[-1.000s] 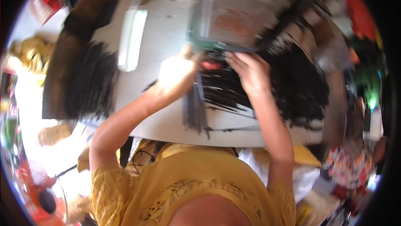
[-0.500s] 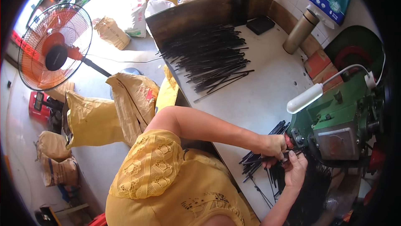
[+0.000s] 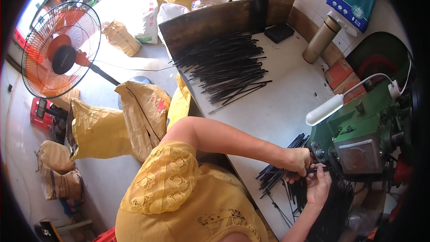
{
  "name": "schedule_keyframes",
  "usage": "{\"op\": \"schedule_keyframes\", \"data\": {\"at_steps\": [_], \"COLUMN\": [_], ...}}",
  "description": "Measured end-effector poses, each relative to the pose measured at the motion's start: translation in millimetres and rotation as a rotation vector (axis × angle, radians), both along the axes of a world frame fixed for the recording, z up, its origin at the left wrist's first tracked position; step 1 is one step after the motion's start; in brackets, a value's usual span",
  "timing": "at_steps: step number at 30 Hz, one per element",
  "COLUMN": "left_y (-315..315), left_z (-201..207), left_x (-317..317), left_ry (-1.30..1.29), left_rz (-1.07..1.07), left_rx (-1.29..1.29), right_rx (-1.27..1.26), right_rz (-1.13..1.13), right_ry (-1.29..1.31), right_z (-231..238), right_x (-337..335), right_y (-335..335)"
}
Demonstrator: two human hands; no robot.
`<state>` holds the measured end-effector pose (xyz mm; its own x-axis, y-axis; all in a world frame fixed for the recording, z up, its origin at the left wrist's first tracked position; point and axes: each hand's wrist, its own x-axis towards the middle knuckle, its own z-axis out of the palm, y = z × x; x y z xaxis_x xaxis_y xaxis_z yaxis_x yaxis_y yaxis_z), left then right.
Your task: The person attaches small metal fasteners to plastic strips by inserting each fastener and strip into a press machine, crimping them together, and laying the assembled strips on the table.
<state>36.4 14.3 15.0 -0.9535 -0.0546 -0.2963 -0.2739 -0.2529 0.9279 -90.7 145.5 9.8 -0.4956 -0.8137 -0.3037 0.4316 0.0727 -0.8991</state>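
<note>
At the front of the green machine (image 3: 345, 139), my two hands work close together. My left hand (image 3: 297, 159) comes across from the left with its fingers curled closed around a thin black rod. My right hand (image 3: 319, 185), lower and a little to the right, pinches the black rod (image 3: 319, 169) between thumb and fingers. One end of the rod points at the machine's lower front. Whether both hands hold the same rod is hard to see. Beneath and left of them lies a loose bunch of black rods (image 3: 272, 177) on the grey tabletop (image 3: 251, 130).
A large pile of black rods (image 3: 224, 65) lies on the far table, bounded by a wooden board (image 3: 210, 22). A metal flask (image 3: 321, 39), black box (image 3: 279, 33) and white lamp (image 3: 324, 110) stand nearby. Left are paper sacks (image 3: 101, 130) and a fan (image 3: 62, 56).
Both hands stay by the machine, their fingers slightly shifted. The rod in my right hand now shows more plainly, pointing toward the machine. The whole view has moved a little.
</note>
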Motion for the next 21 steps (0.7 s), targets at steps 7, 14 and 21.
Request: {"op": "schedule_keyframes", "data": {"at_steps": [7, 14, 21], "left_y": [1, 25, -2], "left_z": [7, -6, -10], "left_x": [-11, 3, -34], "left_ry": [0.05, 0.64, -0.043], "left_rz": [-0.067, 0.353, 0.321], "left_rx": [-0.517, -1.173, 0.363], "right_rx": [-0.061, -0.149, -0.303], "right_rz": [-0.078, -0.415, -0.479], "right_ry": [-0.01, -0.18, -0.269], "right_z": [-1, -17, -27], "right_x": [0, -28, -38], "right_y": [11, 4, 7]}}
